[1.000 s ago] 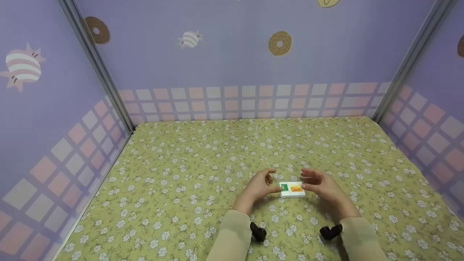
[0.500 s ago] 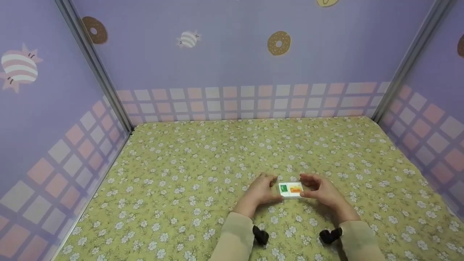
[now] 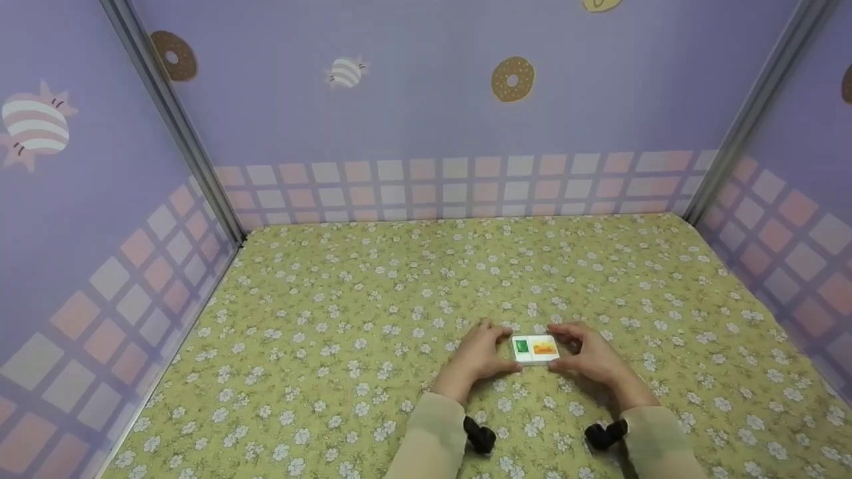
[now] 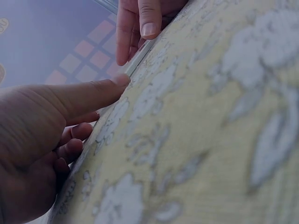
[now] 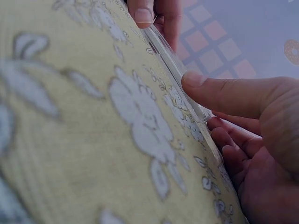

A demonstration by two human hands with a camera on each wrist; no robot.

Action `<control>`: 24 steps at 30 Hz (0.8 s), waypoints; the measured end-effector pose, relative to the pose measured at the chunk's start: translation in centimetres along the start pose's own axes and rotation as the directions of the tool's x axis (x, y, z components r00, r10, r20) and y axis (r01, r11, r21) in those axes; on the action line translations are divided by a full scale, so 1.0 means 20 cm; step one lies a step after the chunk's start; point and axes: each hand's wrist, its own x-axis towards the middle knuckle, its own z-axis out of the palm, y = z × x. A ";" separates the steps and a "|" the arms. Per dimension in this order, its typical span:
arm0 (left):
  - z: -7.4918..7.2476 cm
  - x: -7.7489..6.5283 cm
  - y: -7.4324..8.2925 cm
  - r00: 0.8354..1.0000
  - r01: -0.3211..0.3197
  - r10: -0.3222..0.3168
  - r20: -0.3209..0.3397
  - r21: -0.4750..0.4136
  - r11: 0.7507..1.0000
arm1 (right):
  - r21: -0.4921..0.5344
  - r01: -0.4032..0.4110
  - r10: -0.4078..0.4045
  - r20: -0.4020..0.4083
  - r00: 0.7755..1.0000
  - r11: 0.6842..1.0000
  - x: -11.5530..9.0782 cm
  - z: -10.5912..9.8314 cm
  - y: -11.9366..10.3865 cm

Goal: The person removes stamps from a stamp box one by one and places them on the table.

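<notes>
A small flat white case point(image 3: 536, 349) with a green patch on its left and an orange-yellow one on its right lies on the flowered cloth. My left hand point(image 3: 474, 359) holds its left end, thumb at the near corner and fingers at the far one. At the other end my right hand point(image 3: 594, 356) grips it the same way. From the right wrist, the clear-looking near edge of the case point(image 5: 166, 56) runs between both thumbs, low over the cloth. In the left wrist view the thumb point(image 4: 93, 95) hides part of that edge.
A yellow-green flowered cloth point(image 3: 373, 286) covers the table. Purple walls with pink and white squares point(image 3: 439, 179) stand at the back and both sides, with grey metal posts point(image 3: 180, 126) in the corners. A black device point(image 3: 480, 436) sits at each wrist.
Both hands have closed in on the case from its sides. Thumbs have dropped from its top to the near corners, and fingers have come to the far corners. The case has barely moved.
</notes>
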 end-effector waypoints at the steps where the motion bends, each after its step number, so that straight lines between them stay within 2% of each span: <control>1: 0.00 0.00 0.00 1.000 0.001 -0.001 -0.001 -0.002 1.000 | -0.005 -0.003 0.003 -0.002 1.000 1.000 0.00 0.00 0.00; 19: 0.01 0.00 -0.01 1.000 0.023 -0.023 -0.009 -0.053 0.998 | -0.112 -0.029 0.027 -0.017 0.999 0.993 0.01 0.03 0.00; 24: 0.01 0.01 -0.01 1.000 0.010 -0.011 -0.021 -0.037 0.999 | -0.099 -0.030 0.028 -0.016 0.999 0.995 0.01 0.02 0.00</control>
